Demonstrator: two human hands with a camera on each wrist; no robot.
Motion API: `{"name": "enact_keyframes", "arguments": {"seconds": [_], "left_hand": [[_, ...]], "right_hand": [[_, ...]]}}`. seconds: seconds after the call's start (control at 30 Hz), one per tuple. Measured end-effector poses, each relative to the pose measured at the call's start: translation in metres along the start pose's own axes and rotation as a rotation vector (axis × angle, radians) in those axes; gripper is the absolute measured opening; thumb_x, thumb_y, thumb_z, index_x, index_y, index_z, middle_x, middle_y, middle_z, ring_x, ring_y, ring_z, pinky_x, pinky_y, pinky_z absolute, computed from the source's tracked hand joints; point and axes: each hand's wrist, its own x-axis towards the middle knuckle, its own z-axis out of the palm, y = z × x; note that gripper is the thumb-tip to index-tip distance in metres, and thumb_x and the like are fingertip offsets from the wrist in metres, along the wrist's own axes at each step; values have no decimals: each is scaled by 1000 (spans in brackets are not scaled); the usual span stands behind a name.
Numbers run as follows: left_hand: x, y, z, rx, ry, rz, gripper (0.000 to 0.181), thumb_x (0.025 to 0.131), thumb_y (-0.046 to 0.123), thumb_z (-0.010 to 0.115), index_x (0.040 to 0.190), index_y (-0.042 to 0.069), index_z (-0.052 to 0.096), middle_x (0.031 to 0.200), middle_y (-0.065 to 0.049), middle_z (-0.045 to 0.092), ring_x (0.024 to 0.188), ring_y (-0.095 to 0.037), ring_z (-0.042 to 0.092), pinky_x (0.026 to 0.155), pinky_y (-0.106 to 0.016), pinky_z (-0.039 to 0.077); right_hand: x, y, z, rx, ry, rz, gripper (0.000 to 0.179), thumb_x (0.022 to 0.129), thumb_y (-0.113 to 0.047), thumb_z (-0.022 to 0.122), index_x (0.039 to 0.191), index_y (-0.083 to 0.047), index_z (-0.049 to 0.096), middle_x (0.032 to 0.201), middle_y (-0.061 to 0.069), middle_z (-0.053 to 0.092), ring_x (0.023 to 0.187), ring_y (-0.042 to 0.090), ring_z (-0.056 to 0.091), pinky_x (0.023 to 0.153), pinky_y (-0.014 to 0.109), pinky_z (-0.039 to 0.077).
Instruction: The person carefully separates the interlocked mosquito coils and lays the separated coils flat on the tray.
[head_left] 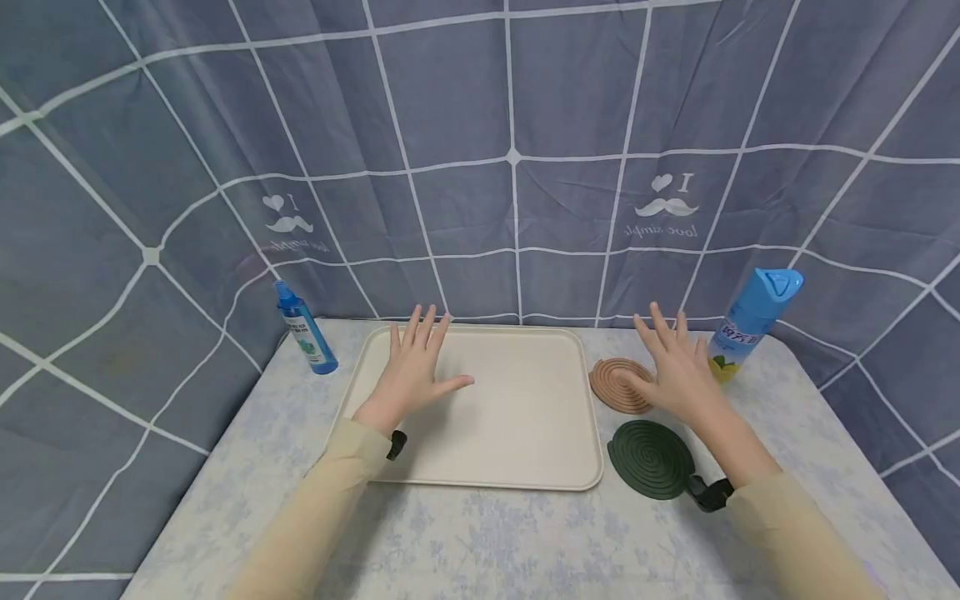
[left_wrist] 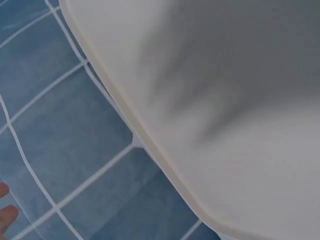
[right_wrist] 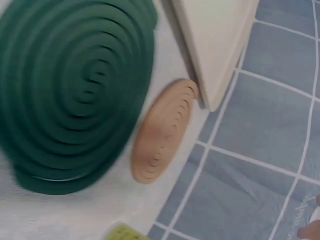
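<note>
My left hand (head_left: 412,367) hovers over the left part of a cream tray (head_left: 517,400), fingers spread and holding nothing. Its shadow falls on the tray's inside in the left wrist view, where only fingertips (left_wrist: 7,214) show at the left edge. With fingers likewise spread, my right hand (head_left: 682,375) is above the table at the right. It partly overlaps a brown mosquito coil (head_left: 617,385) in the head view. Nearer to me lies a dark green mosquito coil (head_left: 651,460); both coils are flat spirals, beside the tray's right edge. In the right wrist view, the green coil (right_wrist: 75,95) looks largest.
A blue spray bottle (head_left: 309,333) stands at the back left. Behind my right hand is a blue can (head_left: 746,321) with a yellow-green base. A grey grid-patterned curtain (head_left: 450,208) rises behind the table (head_left: 465,542), which has a pale floral cover.
</note>
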Motion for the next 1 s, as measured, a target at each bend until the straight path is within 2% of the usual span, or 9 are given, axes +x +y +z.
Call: {"name": "enact_keyframes", "arguments": {"seconds": [0.17,0.33,0.53,0.67,0.87,1.0], "left_hand": [[-8,11,11,-27,-3,128,100,84,61,68,155,4,27,160,-22,24,149,-42,19,115,-68,20],[-19,29,20,-114,-22,227,95,84,58,69,153,4,32,157,-21,32,147,-40,26,115,-65,26],[-25,57,28,-254,-132,233,89,87,58,66,153,9,33,157,-16,35,148,-35,27,119,-56,26],[-22,78,36,-315,-216,226,85,89,58,63,154,11,33,157,-13,36,149,-34,26,120,-52,25],[-10,116,52,-307,-307,253,81,91,60,59,151,11,37,154,-12,40,148,-33,28,120,-47,28],[-3,147,64,-241,-346,276,77,92,61,57,149,11,41,149,-10,46,145,-30,35,118,-42,33]], "right_hand": [[-23,2,11,20,-31,-23,92,87,-52,70,154,-5,29,163,23,12,145,58,2,105,82,5],[-46,5,24,84,-95,-15,91,86,-51,72,155,-8,30,163,23,15,144,59,6,103,83,10],[-65,9,37,169,-204,41,95,80,-48,78,152,-4,33,159,27,23,141,61,14,102,84,11],[-73,11,41,181,-295,102,100,77,-51,79,151,-1,34,156,31,25,139,61,19,101,82,18],[-77,19,47,195,-396,166,107,75,-55,80,152,1,31,155,33,24,137,58,28,98,74,36],[-78,21,48,183,-427,199,109,72,-54,83,149,5,33,153,35,27,134,57,33,99,71,38]]}}
